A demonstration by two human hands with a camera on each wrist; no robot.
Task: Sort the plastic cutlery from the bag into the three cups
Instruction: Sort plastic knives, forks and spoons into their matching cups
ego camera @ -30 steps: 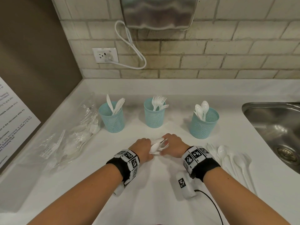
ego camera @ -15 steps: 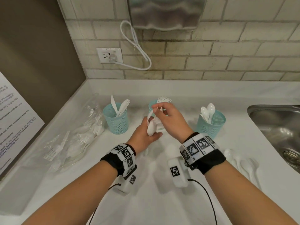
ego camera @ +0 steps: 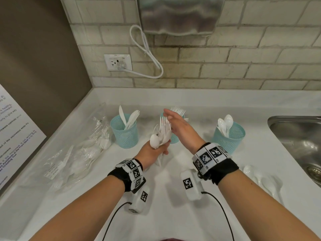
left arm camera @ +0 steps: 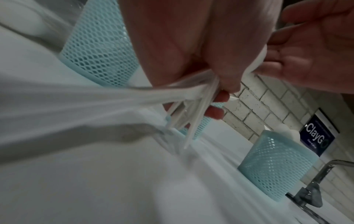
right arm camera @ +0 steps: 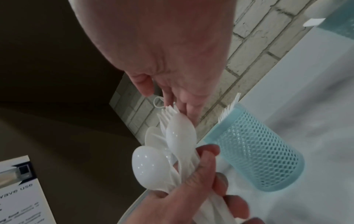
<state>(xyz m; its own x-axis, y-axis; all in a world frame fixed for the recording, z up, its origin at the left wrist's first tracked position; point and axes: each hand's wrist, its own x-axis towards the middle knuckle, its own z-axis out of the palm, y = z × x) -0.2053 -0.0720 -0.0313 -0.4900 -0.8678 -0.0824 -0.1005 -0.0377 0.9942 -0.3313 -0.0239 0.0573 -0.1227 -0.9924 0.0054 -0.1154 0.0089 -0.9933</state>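
Left hand (ego camera: 152, 150) grips a mixed bundle of white cutlery (ego camera: 162, 134); right hand (ego camera: 180, 127) slack-fingered beside it.

Left fingers (right arm camera: 208, 165) curl round the handles, spoons and forks fanning above the knuckles. Right fingertips (right arm camera: 188, 109) lie straight against the fork tines, grasping nothing (middle cup (ego camera: 174, 140) just beyond them, forks standing in it).

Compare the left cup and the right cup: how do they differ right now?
The left cup holds flat, blade-like pieces that look like knives; the right cup holds spoons with round bowls. The left cup stands next to the plastic bag; the right cup stands nearer the sink. The left cup looks upright, while the right cup appears to lean, perhaps only from lens distortion. Both are teal mesh cups standing on the white counter.
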